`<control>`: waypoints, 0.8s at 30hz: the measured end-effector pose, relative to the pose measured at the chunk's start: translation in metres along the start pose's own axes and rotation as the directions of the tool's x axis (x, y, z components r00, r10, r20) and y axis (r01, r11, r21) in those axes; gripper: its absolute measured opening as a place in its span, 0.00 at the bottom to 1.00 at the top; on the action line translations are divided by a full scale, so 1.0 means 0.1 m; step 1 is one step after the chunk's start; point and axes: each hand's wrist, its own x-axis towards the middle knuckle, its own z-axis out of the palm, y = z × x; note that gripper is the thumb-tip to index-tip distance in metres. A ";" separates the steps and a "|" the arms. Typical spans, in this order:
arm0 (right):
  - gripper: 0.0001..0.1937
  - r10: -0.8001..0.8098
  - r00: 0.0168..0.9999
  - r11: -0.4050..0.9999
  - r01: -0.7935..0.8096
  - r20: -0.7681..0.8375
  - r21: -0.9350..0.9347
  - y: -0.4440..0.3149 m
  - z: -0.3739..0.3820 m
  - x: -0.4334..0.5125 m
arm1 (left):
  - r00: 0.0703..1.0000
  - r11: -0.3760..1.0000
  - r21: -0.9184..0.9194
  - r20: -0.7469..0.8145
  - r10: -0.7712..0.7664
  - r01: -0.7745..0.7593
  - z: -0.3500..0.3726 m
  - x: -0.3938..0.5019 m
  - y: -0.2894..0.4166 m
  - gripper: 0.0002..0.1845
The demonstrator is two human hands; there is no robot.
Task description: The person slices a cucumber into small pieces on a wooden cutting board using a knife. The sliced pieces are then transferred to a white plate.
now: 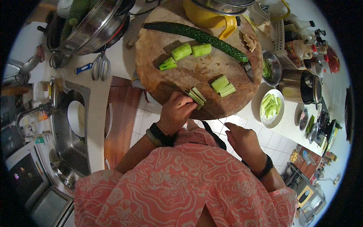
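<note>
On the near edge of a round wooden chopping board (195,68), my left hand (177,109) grips sliced cucumber sticks (197,96). My right hand (241,139) is closed around a knife; its thin blade (211,113) reaches the sticks from the right, its handle hidden in my fingers. Peeled cucumber chunks lie in two groups, one at the board's upper left (181,52) and one right of the sticks (220,84). A long dark green cucumber (198,35) lies across the far side. A peeler-like tool (248,71) lies near its right end, and a ginger piece (249,42) beyond.
A yellow pot (210,18) stands at the board's far edge. To the right are a white plate of cut green strips (281,113), a metal bowl of greens (277,69) and a steel canister (292,85). Scissors (100,68), a large pan (85,37) and a sink (88,113) are left.
</note>
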 end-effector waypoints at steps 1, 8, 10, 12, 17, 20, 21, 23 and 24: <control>0.09 0.006 1.000 1.000 -0.006 0.005 0.005 -0.01 0.03 0.01 | 1.000 1.000 0.000 0.004 0.000 0.000 0.00 0.00 0.00 0.11; 0.10 0.063 0.997 0.995 -0.066 0.051 0.077 -0.11 -0.05 -0.03 | 0.999 1.000 0.007 0.032 0.003 -0.003 -0.05 -0.03 -0.01 0.10; 0.10 0.092 0.990 0.994 -0.098 0.103 0.050 -0.14 -0.06 -0.07 | 0.999 1.000 0.005 0.037 -0.011 0.011 -0.04 -0.06 -0.01 0.10; 0.11 0.092 0.992 0.996 -0.093 0.084 0.006 -0.14 0.04 0.00 | 0.998 1.000 -0.008 0.057 -0.021 0.022 -0.04 -0.08 -0.02 0.10; 0.11 0.100 0.992 0.992 -0.105 0.072 0.073 -0.13 0.07 0.03 | 0.999 1.000 -0.024 0.039 0.012 -0.011 -0.04 -0.09 -0.06 0.10; 0.11 0.100 0.992 0.988 -0.109 0.080 0.114 -0.15 0.00 -0.03 | 0.999 1.000 -0.027 0.041 0.014 -0.013 -0.03 -0.11 -0.10 0.10; 0.12 0.126 0.986 0.986 -0.136 0.105 0.099 -0.17 -0.01 -0.07 | 0.999 0.999 -0.033 0.048 0.006 -0.004 -0.02 -0.12 -0.10 0.10; 0.12 0.174 0.975 0.982 -0.183 0.141 0.055 -0.18 0.01 -0.08 | 0.999 0.999 -0.052 0.036 -0.007 0.009 0.01 -0.14 -0.11 0.10; 0.13 0.194 0.969 0.979 -0.200 0.152 0.026 -0.18 0.07 -0.06 | 0.999 0.998 -0.065 0.030 -0.015 0.017 0.03 -0.15 -0.12 0.10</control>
